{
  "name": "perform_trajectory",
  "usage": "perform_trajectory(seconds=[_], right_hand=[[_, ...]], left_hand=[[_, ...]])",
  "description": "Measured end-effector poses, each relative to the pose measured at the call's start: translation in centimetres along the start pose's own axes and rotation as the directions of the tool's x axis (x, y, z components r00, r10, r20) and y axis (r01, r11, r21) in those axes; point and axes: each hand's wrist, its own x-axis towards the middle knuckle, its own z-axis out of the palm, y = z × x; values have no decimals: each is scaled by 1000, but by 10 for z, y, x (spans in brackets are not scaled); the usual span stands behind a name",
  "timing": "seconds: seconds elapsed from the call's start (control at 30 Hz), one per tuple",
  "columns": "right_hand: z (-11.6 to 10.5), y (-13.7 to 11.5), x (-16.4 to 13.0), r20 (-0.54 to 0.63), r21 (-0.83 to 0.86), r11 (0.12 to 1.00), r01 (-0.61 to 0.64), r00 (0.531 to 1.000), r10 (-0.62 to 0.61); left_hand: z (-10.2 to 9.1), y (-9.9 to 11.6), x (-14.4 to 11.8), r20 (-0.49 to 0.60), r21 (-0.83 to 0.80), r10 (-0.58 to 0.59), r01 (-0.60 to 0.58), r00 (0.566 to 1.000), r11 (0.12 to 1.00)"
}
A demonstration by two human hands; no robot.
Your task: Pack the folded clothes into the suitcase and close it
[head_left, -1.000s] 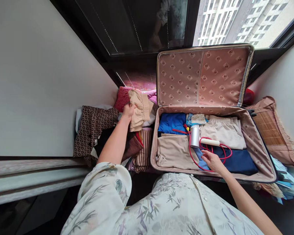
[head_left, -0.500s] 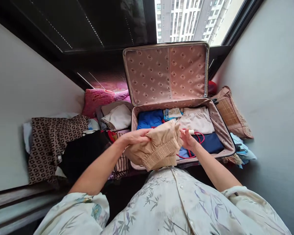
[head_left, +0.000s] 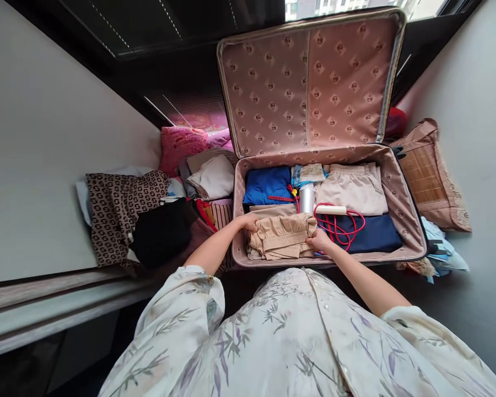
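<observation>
**Beige ribbed piece sitting in the near-left corner of the suitcase**

Both my hands are on a folded beige garment (head_left: 281,237), soft knit with a ribbed band running across it. It lies in the suitcase (head_left: 409,209) at the near-left corner, on top of another flat tan fold. My left hand (head_left: 248,221) is curled over its left edge, fingers closed on the fabric. My right hand (head_left: 320,241) is pressed at its right edge, fingers bent down on the cloth, can't tell if they really pinch it.

Just right of that hand there's a looped red cord (head_left: 341,229), glossy and thin, lying on a navy fold (head_left: 376,234). A white tube-shaped handle (head_left: 330,209) and a silver cylinder (head_left: 306,198) sit right behind the garment. Blue folded top (head_left: 268,184) is at the back left, pale beige shorts (head_left: 353,187) at the back right. The lid (head_left: 310,82) stands open, pinkish lining with a little diamond print.

Left of the case is a messy pile: brown patterned cloth (head_left: 119,207), something black (head_left: 161,231), a pink cushion (head_left: 179,146).
</observation>
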Motion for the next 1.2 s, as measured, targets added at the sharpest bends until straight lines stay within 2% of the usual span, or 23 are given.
perform_trajectory(seconds=[0.13,0.27,0.4,0.5,0.63,0.77,0.83,0.9,0.93,0.97,1.03,1.1,1.2], right_hand=[[1,10,4,11,36,999,-40,999,39],[0,10,3,24,68,997,-41,999,39],[-1,4,2,39,126,992,-17,999,12],[-5,-8,8,17,251,968,28,999,-34],[-15,-40,41,-40,312,942,126,992,-119],[-33,-80,96,-66,234,953,191,981,-181],[-40,-95,119,-147,56,986,154,978,-145],[-40,-100,132,-283,-234,970,66,950,-133],[-37,-100,135,-327,-378,925,27,931,-161],[-33,-99,137,-339,-498,867,9,919,-204],[-21,-94,140,-287,-654,755,37,912,-293],[-8,-92,145,-223,-732,677,83,909,-352],[8,-95,160,-186,-794,598,109,892,-411]], left_hand=[[8,-4,-3,9,-29,-4,4,1000,1000],[8,4,-10,-5,-76,21,-21,1000,997],[1,8,-23,-146,-113,1,-17,989,993],[-16,1,-31,-306,-138,-63,21,950,990],[-58,-10,-29,-502,-171,-162,86,850,981],[-102,-12,-13,-675,-279,-284,121,681,953],[-110,-8,-2,-758,-260,-279,119,589,958],[-104,-2,10,-820,-160,-209,137,533,978],[-96,2,16,-827,-104,-170,151,536,983],[-87,6,23,-815,-59,-143,166,561,984],[-68,13,37,-751,0,-117,177,650,984],[-55,17,50,-689,35,-108,181,717,983],[-53,17,69,-651,58,-101,182,752,982]])
